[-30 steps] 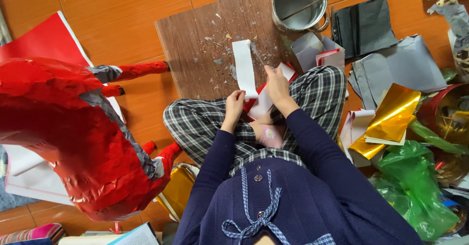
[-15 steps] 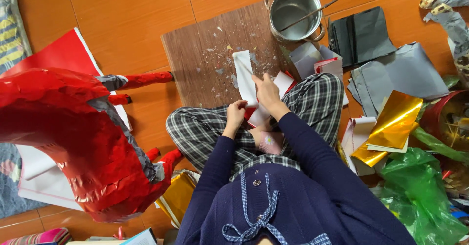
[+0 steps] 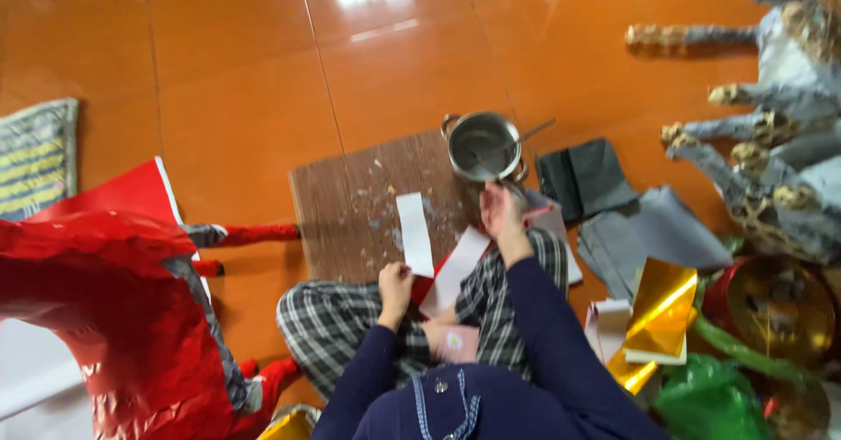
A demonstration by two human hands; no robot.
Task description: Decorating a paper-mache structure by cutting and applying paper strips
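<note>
- Nearest to you, your left hand rests over your checked-trouser lap, fingers pinched on the lower end of a white paper strip.
- Notice how that strip lies: its long axis runs away from you, nearly straight up from the pinch and out over the near edge of the brown board, so the free end is the far end.
- Just right of the left hand, a second white sheet leans across your lap with a bit of red paper under it.
- Farther out, your right hand is raised near the board's far right corner, close below the steel pot; whether its fingers grip anything you cannot tell, the picture is blurred there.
- So the strip lies to the left of the right hand and nearer you; the left hand is the one on it.
- Beyond the pot, a thin stick handle pokes out over its rim toward the dark folded paper.
- Off the board's left edge lies a red paper figure; to the right, gold foil sheets and grey paper animals.
</note>
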